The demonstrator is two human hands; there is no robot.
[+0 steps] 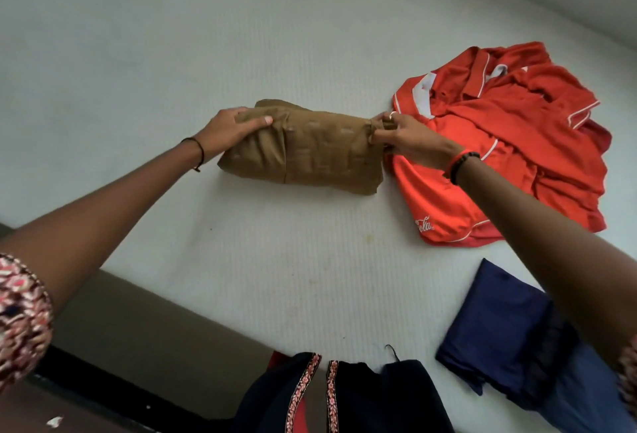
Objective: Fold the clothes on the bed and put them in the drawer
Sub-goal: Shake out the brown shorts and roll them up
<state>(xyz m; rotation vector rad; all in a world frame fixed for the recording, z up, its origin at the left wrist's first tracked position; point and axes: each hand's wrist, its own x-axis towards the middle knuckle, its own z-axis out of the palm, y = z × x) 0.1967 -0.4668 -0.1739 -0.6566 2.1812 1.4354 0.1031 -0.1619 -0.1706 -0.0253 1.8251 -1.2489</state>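
Khaki-brown garment (310,153) is folded down to a chunky rectangle and sits around the middle of the bed (241,36), so imo we're at the tidy-up end of this fold. Left hand (227,129) is curled over the left end of the bundle, thumb on top, gripping it. Right hand (410,139) pinches the right end between thumb and fingers, right where the bundle butts up against the red polo shirt (517,143). That polo is a crumpled heap toward the right side of the bed, not folded yet, with Coca-Cola script on its near hem. Navy garment (499,329) is already folded at the near right edge, partly under the right forearm. There's dark cloth with patterned trim (344,398) at the near edge too; can't tell if it's laundry or what the person's wearing.

Next move, my guess: lift the bundle with both ends squeezed so it doesn't spring open, park it by the navy one, then tackle the polo. No drawer in view.
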